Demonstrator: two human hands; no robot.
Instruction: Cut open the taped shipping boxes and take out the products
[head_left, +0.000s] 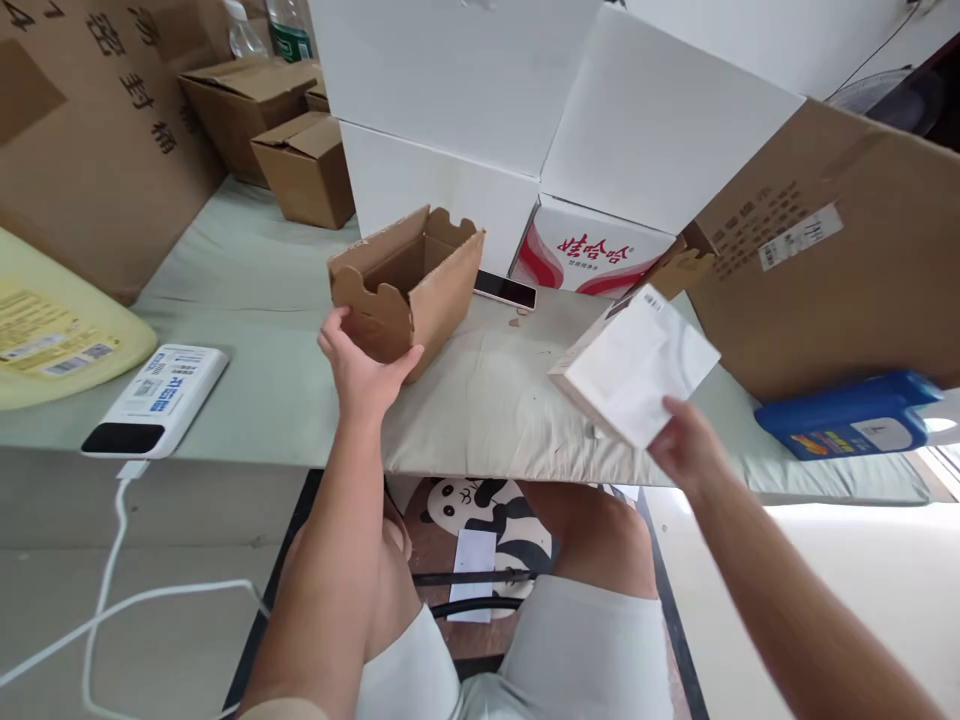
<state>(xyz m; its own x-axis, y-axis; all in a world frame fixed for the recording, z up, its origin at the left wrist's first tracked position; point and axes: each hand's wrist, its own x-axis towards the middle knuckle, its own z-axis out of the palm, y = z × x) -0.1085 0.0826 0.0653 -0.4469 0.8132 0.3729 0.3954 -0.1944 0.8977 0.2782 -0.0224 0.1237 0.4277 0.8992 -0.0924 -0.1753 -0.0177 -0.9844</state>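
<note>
On the cloth-covered table [247, 350], the open brown carton [448, 305] sits askew, its near end clasped between thumb and spread fingers of the left hand [364, 375]. The smaller white box [637, 370] tilts above the cloth, pinched at one corner by the right hand [686, 445]; that narrow grip could let it twist and drop. Pushing the carton forward could jostle the phone [508, 291] just beside it.

Seemingly home: panda print [517, 525].

Left hand [367, 370] on open cardboard box [446, 300], right hand [686, 445] holding white box [645, 365]
</note>
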